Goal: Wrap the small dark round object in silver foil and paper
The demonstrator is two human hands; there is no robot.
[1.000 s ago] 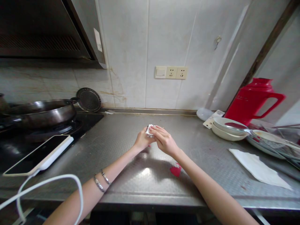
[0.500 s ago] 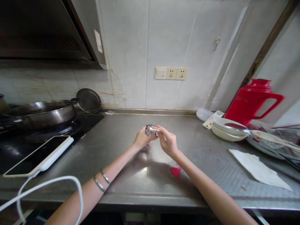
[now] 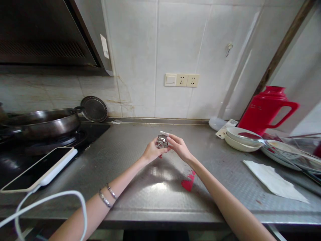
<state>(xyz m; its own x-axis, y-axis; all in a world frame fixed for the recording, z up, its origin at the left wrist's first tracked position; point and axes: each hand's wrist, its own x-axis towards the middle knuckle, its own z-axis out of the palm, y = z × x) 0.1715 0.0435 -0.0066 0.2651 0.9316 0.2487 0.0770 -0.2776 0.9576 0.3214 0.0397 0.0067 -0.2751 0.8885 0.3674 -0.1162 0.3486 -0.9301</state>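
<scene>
Both my hands meet above the middle of the steel counter [image 3: 140, 180]. My left hand [image 3: 151, 151] is closed on a small shiny silver faceted object [image 3: 162, 142], held from below and the left. My right hand [image 3: 178, 146] touches the same object from the right with pinched fingertips, and a small white strip [image 3: 164, 133] sticks up just above it. What the strip belongs to is unclear. Two bracelets [image 3: 107, 194] circle my left wrist.
A red scrap [image 3: 188, 182] lies on the counter below my hands. At left, a phone [image 3: 40, 167] with a white cable [image 3: 50, 201] rests by a dark pan [image 3: 42, 122]. At right are stacked bowls [image 3: 240, 139], a red jug [image 3: 268, 108], plates and a white napkin [image 3: 273, 180].
A white tissue that covered the object a second ago is gone from it, and the silver object now shows bare. My hands have risen slightly and my right fingers have opened toward a pinch.
</scene>
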